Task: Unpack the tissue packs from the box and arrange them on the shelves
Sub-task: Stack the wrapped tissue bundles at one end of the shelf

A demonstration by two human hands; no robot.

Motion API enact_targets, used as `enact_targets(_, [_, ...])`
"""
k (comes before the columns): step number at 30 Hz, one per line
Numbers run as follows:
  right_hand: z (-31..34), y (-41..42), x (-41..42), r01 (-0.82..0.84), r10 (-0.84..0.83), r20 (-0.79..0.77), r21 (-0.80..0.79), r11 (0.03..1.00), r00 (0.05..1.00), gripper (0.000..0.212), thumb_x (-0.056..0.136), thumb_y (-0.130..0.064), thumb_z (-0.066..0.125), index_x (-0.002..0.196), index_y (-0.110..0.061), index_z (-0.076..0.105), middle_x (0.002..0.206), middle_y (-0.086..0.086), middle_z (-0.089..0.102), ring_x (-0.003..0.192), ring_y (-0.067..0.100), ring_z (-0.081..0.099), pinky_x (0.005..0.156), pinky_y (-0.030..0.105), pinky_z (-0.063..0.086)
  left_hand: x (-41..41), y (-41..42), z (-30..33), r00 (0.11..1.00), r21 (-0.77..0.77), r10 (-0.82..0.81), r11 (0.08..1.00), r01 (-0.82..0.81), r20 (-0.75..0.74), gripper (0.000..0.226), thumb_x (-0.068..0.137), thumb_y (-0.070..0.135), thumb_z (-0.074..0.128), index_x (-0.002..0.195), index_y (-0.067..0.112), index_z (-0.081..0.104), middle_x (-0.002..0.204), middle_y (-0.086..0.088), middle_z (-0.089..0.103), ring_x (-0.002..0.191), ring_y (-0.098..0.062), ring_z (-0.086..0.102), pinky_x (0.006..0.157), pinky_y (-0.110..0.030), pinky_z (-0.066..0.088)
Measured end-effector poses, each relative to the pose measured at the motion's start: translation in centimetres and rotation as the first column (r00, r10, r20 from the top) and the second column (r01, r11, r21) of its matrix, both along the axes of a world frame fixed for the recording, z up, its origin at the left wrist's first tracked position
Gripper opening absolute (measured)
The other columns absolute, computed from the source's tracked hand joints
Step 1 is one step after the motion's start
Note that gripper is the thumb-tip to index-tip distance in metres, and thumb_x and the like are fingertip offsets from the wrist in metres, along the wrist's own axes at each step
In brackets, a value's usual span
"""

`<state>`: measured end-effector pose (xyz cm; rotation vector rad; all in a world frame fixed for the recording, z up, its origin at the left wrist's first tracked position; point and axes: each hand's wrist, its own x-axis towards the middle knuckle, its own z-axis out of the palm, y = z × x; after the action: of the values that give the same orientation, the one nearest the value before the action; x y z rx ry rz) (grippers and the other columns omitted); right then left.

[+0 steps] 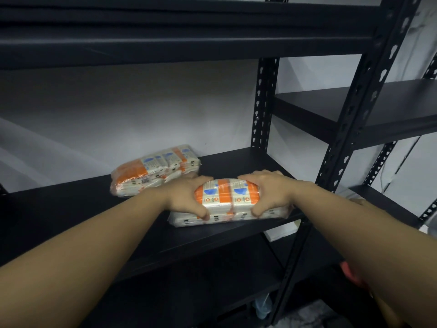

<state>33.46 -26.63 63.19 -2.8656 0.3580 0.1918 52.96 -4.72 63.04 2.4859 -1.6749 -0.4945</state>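
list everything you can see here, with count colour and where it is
tissue pack bundle in hands: 1, white and orange wrap with blue marks, near the front edge of the middle shelf, toward its right end
second tissue pack bundle: 1, same white and orange, further back on the same shelf, near the wall, left of the held one
shelf: 1 black board carrying both bundles; more black boards above and below it
uprights: black slotted metal posts at the right of the rack
neighbouring rack: black, to the right
wall: pale grey-white, behind the racks
left hand: 1, grips the left end of the held bundle
right hand: 1, grips its right end
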Motion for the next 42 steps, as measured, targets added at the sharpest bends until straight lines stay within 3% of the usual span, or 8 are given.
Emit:
enact_targets(3, [-0.6,-0.3,-0.5,0.028,-0.028,0.019,-0.008,1.0,0.999,0.109,0.062,-0.063,0.075,0.157,-0.047,0.023,0.135,-0.01,0.048,0.125,0.019,0.041,0.117,0.047,0.025,0.0,0.8,-0.2,1.0,-0.015,0.013,1.0,-0.013,0.007,0.122,0.069,0.073,0.082,0.164,0.043,0.012,0.168,0.003,0.025,0.149,-0.025,0.033,0.121,-0.045,0.031])
enact_targets(7, [-1.1,-0.8,-1.7,0.083,-0.08,0.063,-0.036,0.996,0.995,0.111,0.062,-0.084,0.07,0.157,-0.056,0.017,0.169,-0.006,0.019,0.154,0.026,0.011,0.123,0.056,0.01,0.7,3.0,-1.0,0.979,-0.145,0.085,0.983,-0.113,-0.187,0.117,0.065,0.082,0.078,0.161,0.045,0.023,0.163,0.009,0.037,0.14,-0.017,0.045,0.12,-0.048,0.036])
enact_targets(11, [-2.1,-0.5,-3.1,0.024,-0.011,0.137,-0.098,0.995,0.991,0.105,0.073,-0.09,0.058,0.161,-0.048,0.017,0.172,-0.008,0.011,0.159,0.019,0.006,0.128,0.053,0.007,0.3,4.9,-2.1,0.998,-0.158,0.036,0.987,-0.044,-0.05,0.102,0.086,0.08,0.055,0.165,0.043,0.002,0.173,0.015,-0.008,0.16,-0.014,-0.004,0.13,-0.049,0.002])
enact_targets(14, [-2.6,0.0,-3.8,0.018,-0.006,0.123,-0.091,0.996,0.992,0.103,0.081,-0.087,0.054,0.163,-0.043,0.01,0.173,-0.008,0.007,0.159,0.013,0.003,0.129,0.049,0.002,-0.1,5.8,-2.8,0.997,-0.193,0.032,0.98,-0.044,-0.064,0.092,0.094,0.072,0.054,0.164,0.046,0.001,0.171,0.019,-0.015,0.153,-0.001,-0.015,0.128,-0.044,0.003])
enact_targets(20, [-2.0,0.3,-4.2,0.058,-0.044,0.119,-0.113,0.992,0.992,0.099,0.081,-0.087,0.051,0.162,-0.044,0.011,0.171,-0.008,0.019,0.156,0.016,0.019,0.127,0.05,0.017,0.3,6.3,-3.2,0.996,-0.209,0.055,0.976,-0.068,-0.067,0.078,0.099,0.065,0.051,0.163,0.051,0.009,0.174,0.014,-0.009,0.159,-0.01,-0.006,0.129,-0.04,0.004])
enact_targets(29, [-2.0,2.0,-5.6,0.203,-0.172,0.178,-0.169,0.965,0.969,0.088,0.087,-0.082,0.049,0.158,-0.052,0.007,0.157,-0.007,0.036,0.139,0.02,0.036,0.121,0.047,0.025,2.2,4.0,-3.8,0.992,-0.293,0.123,0.949,-0.121,-0.011,0.066,0.103,0.054,0.054,0.162,0.046,0.026,0.169,0.003,0.028,0.152,-0.023,0.031,0.124,-0.041,0.026])
enact_targets(39, [-1.1,0.1,-6.5,0.307,-0.28,0.137,-0.257,0.916,0.95,0.082,0.085,-0.083,0.049,0.155,-0.044,0.032,0.156,0.001,0.042,0.14,0.026,0.039,0.119,0.048,0.028,3.7,-2.5,-3.9,0.993,-0.318,0.037,0.945,-0.071,-0.111,0.06,0.104,0.044,0.058,0.159,0.043,0.035,0.158,0.004,0.049,0.139,-0.019,0.049,0.106,-0.026,0.034])
enact_targets(42, [-0.5,0.0,-6.2,0.288,-0.26,0.133,-0.291,0.912,0.956,0.082,0.085,-0.075,0.057,0.154,-0.037,0.035,0.166,0.003,0.029,0.15,0.028,0.028,0.123,0.05,0.022,4.0,-4.8,-3.8,0.993,-0.293,0.003,0.955,-0.037,-0.117,0.06,0.105,0.041,0.058,0.16,0.043,0.033,0.157,0.003,0.051,0.135,-0.018,0.052,0.103,-0.024,0.034])
